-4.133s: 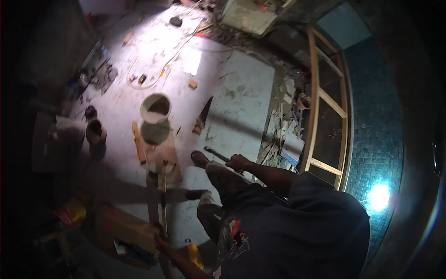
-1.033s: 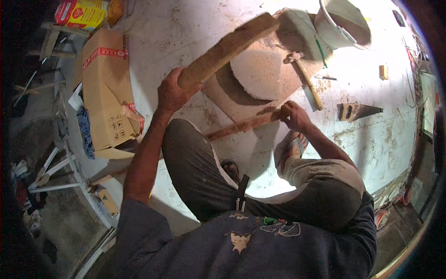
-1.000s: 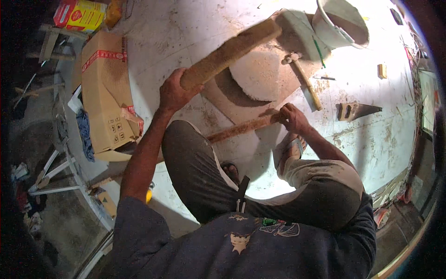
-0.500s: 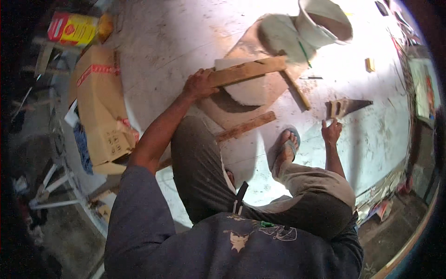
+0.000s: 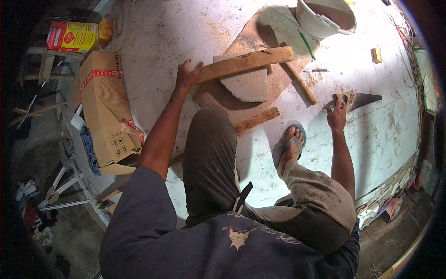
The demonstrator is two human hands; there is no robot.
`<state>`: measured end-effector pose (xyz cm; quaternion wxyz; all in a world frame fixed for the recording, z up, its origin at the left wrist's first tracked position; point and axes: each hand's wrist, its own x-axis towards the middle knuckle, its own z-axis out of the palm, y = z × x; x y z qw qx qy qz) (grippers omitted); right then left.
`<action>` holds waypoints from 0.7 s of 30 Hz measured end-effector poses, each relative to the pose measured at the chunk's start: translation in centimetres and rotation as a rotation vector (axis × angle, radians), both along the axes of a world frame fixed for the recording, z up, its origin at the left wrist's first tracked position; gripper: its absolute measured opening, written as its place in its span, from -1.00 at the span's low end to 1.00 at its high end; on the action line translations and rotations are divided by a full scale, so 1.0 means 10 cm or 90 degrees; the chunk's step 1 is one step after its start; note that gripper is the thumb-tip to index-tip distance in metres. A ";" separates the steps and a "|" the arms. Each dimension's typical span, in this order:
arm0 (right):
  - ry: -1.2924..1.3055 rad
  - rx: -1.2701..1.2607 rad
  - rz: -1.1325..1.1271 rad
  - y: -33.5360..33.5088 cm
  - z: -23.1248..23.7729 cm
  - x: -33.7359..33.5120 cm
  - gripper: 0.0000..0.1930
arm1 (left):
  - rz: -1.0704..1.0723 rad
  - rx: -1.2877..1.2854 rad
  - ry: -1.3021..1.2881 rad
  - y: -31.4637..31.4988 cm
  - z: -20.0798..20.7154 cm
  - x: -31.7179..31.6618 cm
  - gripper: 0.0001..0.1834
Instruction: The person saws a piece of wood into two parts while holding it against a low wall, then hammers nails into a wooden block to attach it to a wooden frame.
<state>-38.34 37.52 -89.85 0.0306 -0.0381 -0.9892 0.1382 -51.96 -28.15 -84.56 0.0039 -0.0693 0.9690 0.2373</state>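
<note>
My left hand (image 5: 188, 76) is at the left end of a wooden plank (image 5: 248, 64), its fingers apart and not wrapped round the wood. The plank lies slantwise across a pale stone-like block (image 5: 246, 87), which sits on a brown board (image 5: 283, 88). My right hand (image 5: 337, 116) has its fingers on the handle of a hand saw (image 5: 360, 101), whose dark blade points right along the floor. A shorter piece of wood (image 5: 257, 121) lies nearer to me, and a narrow wooden stick (image 5: 301, 84) leans from the plank's right end.
A whitish bucket (image 5: 320, 23) stands at the far right. Near it lie a green pencil-like stick (image 5: 306, 45), a dark pen-like item (image 5: 315, 70) and a small yellowish block (image 5: 376, 56). A cardboard box (image 5: 107, 107) and a red-yellow package (image 5: 72, 36) are at left. My sandalled foot (image 5: 291, 144) rests close by.
My left hand has loosened from the plank's end and its fingers have spread. My right hand has moved forward onto the saw handle. The whole view has shifted slightly.
</note>
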 end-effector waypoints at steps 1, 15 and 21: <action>-0.044 -0.005 0.022 -0.01 0.05 0.00 -0.39 | -0.059 -0.043 0.032 0.08 0.00 0.16 0.06; 0.186 -0.530 -0.249 0.34 2.44 0.95 -0.50 | -0.255 -0.084 -0.100 0.67 0.35 -0.01 -0.07; 0.306 0.069 0.086 -0.90 4.83 1.19 -0.64 | -0.248 0.121 -0.243 0.78 0.27 -0.17 -0.06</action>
